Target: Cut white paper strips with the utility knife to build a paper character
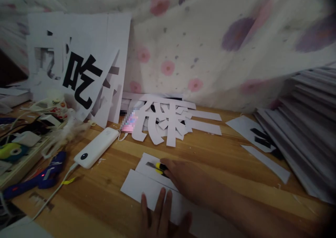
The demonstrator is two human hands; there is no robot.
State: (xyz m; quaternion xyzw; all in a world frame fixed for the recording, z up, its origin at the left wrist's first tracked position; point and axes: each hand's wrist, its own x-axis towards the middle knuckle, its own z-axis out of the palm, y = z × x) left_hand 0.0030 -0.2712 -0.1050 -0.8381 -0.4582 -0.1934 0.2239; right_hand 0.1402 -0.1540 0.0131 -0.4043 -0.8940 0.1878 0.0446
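Note:
My right hand [181,177] is closed around a yellow and black utility knife [159,167], its blade pointing left just over a white board piece [144,160]. Nearer to me lies a second white board strip [139,185], parallel to the first, with a narrow seam between them. Fingers of my left hand [160,213] are spread and rest on this nearer strip, below my right hand. The bottom of the frame cuts off part of that hand, and my right forearm covers some of the board.
Behind lies a pile of white cut-out pieces [171,126] beside a partly blurred phone. Left are a white power bank [97,148], a blue glue gun [51,171], a power strip [31,161] and a leaning printed sheet [82,79]. Stacked boards [296,133] rise at right.

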